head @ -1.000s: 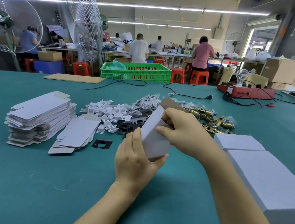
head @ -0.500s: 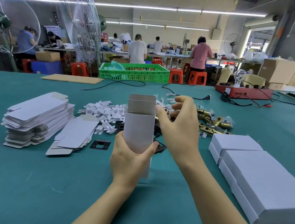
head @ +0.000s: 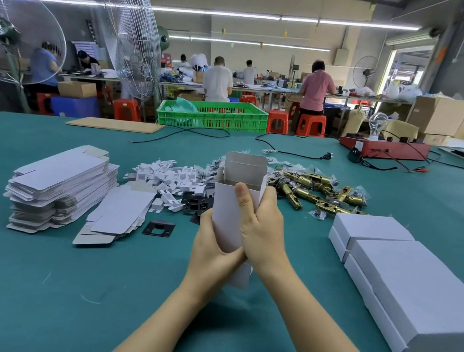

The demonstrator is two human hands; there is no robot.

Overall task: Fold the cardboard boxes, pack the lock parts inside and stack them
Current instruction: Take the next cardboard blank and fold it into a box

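**Inspector:** Status of the box [head: 227, 218]?

**Assessor:** Upright, top open, flap standing at the far side. The left hand [head: 212, 249] grips its lower part, fingers curled round it. The right hand [head: 262, 228] now clamps the right side, thumb flat across the near face, fingers wrapped behind. Half a second ago that hand hung free beside the top with fingers loosely curled; a second ago the box was tilted and the hand was working at its top edge.

**Inspector:** Meaning?

**Assessor:** In my judgement the sleeve has been squared up into a tube, and both hands are steadying it or pressing the bottom end shut. The bottom is hidden behind the palms; I cannot tell whether it is closed.

**Inspector:** Parts?

**Assessor:** None visible in the box. The brass latches [head: 318, 191] lie beyond the right fingertips. White inserts [head: 172, 177] and black plates [head: 196, 200] lie beyond and left of the left fingers; one black plate [head: 158, 228] sits apart, left of the left hand.

**Inspector:** Stock?

**Assessor:** The flat blanks [head: 59, 182] lie well left of the left hand. The finished boxes [head: 405, 271] lie right of the right hand on the table [head: 37, 298].

**Inspector:** Next?

**Assessor:** Likely loading parts through the open top, once the bottom holds.
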